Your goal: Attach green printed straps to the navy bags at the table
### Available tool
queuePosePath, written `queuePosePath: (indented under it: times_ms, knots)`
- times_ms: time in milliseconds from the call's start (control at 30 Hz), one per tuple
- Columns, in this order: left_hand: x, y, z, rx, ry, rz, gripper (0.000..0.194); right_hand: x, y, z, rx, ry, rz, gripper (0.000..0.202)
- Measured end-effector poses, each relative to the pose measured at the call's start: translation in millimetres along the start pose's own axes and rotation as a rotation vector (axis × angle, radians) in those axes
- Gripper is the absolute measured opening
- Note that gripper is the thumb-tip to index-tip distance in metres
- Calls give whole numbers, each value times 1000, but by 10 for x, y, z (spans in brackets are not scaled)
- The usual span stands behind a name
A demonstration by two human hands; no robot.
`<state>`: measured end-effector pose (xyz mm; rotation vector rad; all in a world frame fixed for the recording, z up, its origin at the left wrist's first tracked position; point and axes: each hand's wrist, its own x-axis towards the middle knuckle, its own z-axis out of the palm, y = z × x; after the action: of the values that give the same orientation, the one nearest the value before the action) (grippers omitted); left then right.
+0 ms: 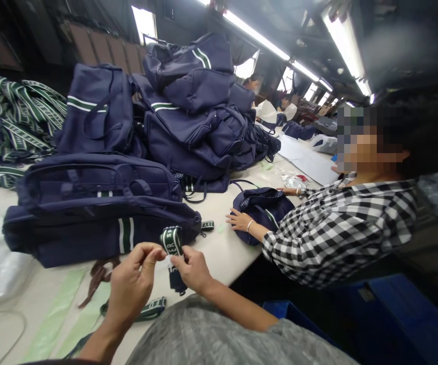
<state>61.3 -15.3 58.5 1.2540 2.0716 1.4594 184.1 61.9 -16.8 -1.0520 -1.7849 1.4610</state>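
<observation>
Head view, pale worktop point(224, 253), piled navy bags point(199, 126) behind, long navy bag point(82, 241) blocking straight ahead, strap heap point(17, 114) far left, co-worker's hand point(241, 221) on small bag point(257, 200) at right, folded strap point(172, 246) above worktop's near edge, long axis nearly upright, looped end uppermost, right hand point(196, 271) in tight pinch grip on strap, left hand point(137, 274) bunched at its edge, grip unclear

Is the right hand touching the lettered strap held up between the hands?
Touching: the head view shows the right hand with its thumb lying over the lettered strap.
</observation>
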Motion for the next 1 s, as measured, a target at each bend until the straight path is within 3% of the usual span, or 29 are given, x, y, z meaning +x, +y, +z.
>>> queuePosePath:
  times_ms: [67, 133, 200, 333, 400, 533, 633, 867, 1000]
  knots:
    - [66, 32, -70, 0, -3, 43, 33, -12, 90, -5, -135, 13, -50, 26]
    - [153, -9, -104, 20, 40, -13, 35, -8, 158, -22, -130, 8, -38, 26]
    - [227, -135, -87, 72, 13, -77, 40, 11, 202, -47, -64, 26, -2, 30]
    - [217, -460, 70, 166, -321, -102, 46, 37, 199, -99, 18, 6, 28, 34]
    - [142, -542, 156, 206, -426, -102, 47, 19, 162, -118, -24, 10, 18, 33]
    - [6, -502, 244, 265, -393, 4, 41, -56, 74, -139, -260, 47, -73, 20]
    - [-23, -417, 246, 168, -382, 51, 36, -110, 15, -146, -346, 36, -179, 12]
    - [-6, -335, 249, 31, -387, -112, 47, -166, -22, -138, -155, 78, -254, 19]
    - [-45, -409, 343, -35, -372, -205, 50, -167, 119, -122, -98, 11, -142, 23]
